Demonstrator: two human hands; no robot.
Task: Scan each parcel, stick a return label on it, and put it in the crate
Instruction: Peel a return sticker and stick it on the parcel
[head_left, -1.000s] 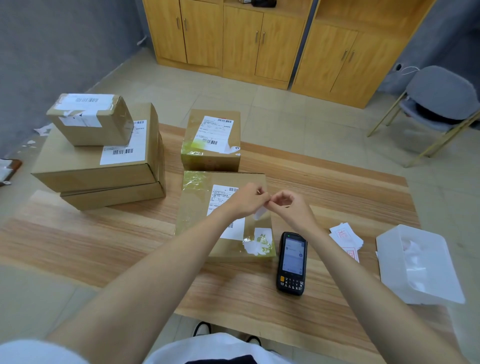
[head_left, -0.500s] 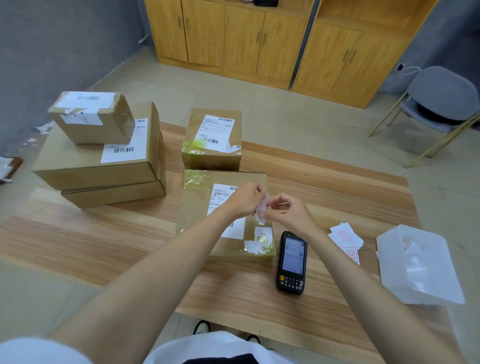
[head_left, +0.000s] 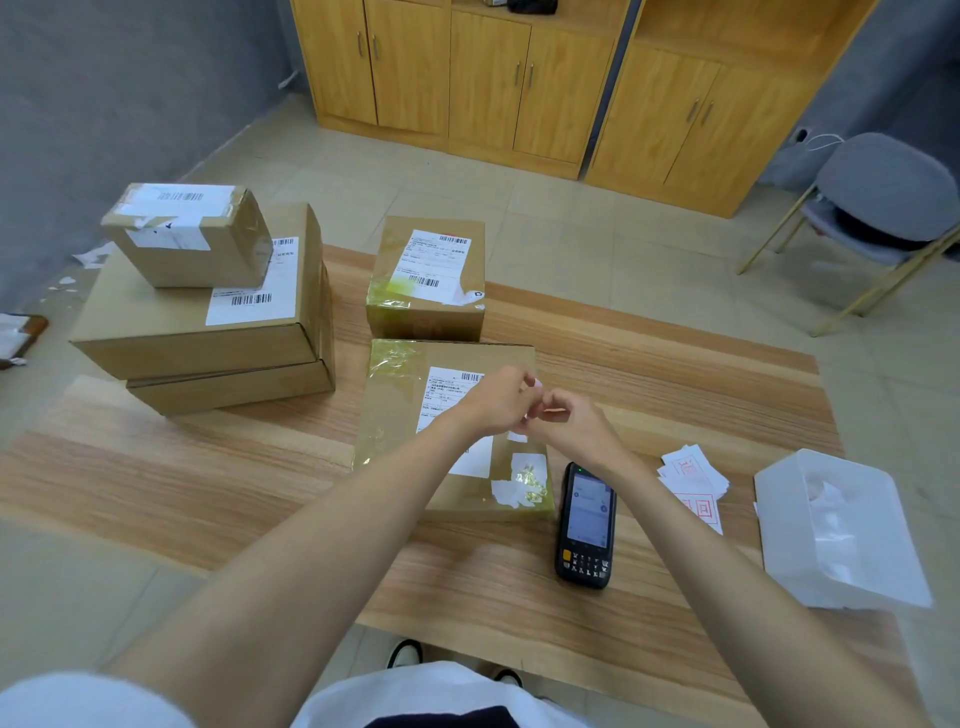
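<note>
Bench (head_left: 208, 467): flat parcel (head_left: 395, 415) at centre.
Box stack (head_left: 197, 322): left of flat parcel, apart.
White tub (head_left: 779, 519): far right of flat parcel, paper scraps inside.
Small box (head_left: 426, 312): just behind flat parcel.
Scanner (head_left: 586, 525): just beside flat parcel's near right corner, screen up.
Label pile (head_left: 693, 478): right of flat parcel, beyond scanner.
Left hand (head_left: 496, 402), right hand (head_left: 579, 428): meet above flat parcel's right half. Each grip pinches same small white label (head_left: 527, 415), probably peeling backing.
Flat parcel straight below both grips, long axis running away from person. Bare cardboard nearer right hand, so short drop should do.
</note>
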